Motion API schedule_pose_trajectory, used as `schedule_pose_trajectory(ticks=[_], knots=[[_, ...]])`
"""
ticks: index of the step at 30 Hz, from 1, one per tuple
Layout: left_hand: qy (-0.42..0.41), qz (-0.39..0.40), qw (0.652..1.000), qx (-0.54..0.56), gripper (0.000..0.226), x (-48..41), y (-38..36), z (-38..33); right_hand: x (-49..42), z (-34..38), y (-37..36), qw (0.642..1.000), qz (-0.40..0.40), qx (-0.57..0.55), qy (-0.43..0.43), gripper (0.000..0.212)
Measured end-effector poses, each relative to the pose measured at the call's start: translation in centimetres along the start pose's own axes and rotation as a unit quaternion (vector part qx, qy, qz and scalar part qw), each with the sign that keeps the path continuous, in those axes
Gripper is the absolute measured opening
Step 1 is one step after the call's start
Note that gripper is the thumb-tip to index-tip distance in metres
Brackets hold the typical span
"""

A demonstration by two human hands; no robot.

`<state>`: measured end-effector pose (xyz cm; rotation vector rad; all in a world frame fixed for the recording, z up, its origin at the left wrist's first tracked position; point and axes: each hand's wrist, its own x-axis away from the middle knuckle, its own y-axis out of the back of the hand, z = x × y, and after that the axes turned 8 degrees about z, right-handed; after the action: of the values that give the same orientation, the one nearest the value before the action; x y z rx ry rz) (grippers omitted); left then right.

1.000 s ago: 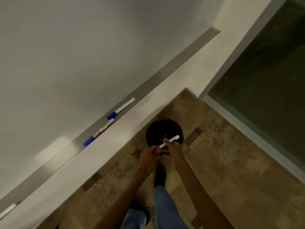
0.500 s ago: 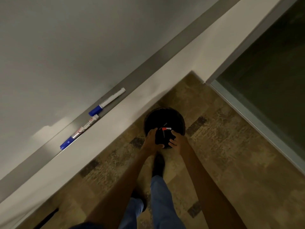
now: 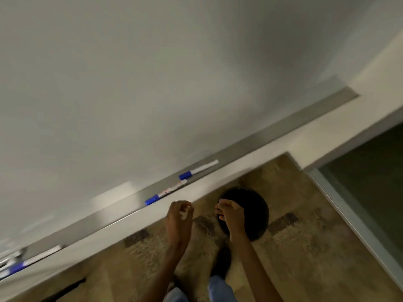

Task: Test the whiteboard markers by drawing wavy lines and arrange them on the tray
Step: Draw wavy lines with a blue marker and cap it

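Fingers (image 3: 185,207) loosely curled, empty | markers (image 3: 198,170) on tray (image 3: 283,127) | black bin (image 3: 255,212), brown floor (image 3: 305,247)

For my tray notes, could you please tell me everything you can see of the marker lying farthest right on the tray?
The marker has a white, plastic-looking barrel and a blue cap, which is on. It lies flat along the grey tray, cap toward the picture's left. A second marker lies close by; contact is unclear.

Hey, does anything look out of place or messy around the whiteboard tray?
Nothing stands out. The upper marker and lower marker, both blue-capped, lie along the tray, roughly in line. The far-left markers are too blurred to judge.
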<state>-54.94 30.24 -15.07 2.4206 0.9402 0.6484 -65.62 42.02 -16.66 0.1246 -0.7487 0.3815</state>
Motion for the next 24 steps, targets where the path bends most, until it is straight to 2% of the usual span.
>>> schedule_pose_trajectory(ticks=[3, 5, 7, 9, 13, 17, 20, 24], knots=[[-0.054, -0.072, 0.995, -0.041, 0.014, -1.2, 3.8, -0.3, 1.1, 2.6, -4.3, 0.985, 0.017, 0.137, 0.106, 0.008], [-0.09, -0.096, 0.989, -0.075, 0.014, -2.1, 5.6, -0.5, 1.7, 4.0, -7.0, 0.961, 0.023, 0.2, 0.192, 0.008], [-0.088, -0.101, 0.986, -0.103, 0.018, -3.0, 7.1, -0.3, 2.0, 5.0, -9.2, 0.919, 0.044, 0.267, 0.286, 0.008], [-0.08, -0.081, 0.982, -0.148, 0.023, -4.0, 8.2, 0.4, 1.8, 5.8, -10.8, 0.863, 0.072, 0.354, 0.354, 0.013], [-0.052, -0.007, 0.977, -0.207, 0.023, -4.9, 9.9, 2.0, 0.1, 5.9, -12.7, 0.737, 0.128, 0.528, 0.402, 0.027], [-0.053, 0.023, 0.981, -0.187, 0.019, -5.1, 11.1, 3.1, -0.1, 5.5, -13.4, 0.663, 0.173, 0.621, 0.381, 0.031], [-0.061, 0.049, 0.979, -0.186, 0.019, -5.0, 11.5, 3.4, 0.6, 5.4, -13.7, 0.65, 0.16, 0.634, 0.388, 0.029], [-0.077, 0.084, 0.978, -0.175, 0.018, -4.7, 12.5, 3.3, 1.7, 5.9, -14.4, 0.668, 0.179, 0.615, 0.379, 0.023]])
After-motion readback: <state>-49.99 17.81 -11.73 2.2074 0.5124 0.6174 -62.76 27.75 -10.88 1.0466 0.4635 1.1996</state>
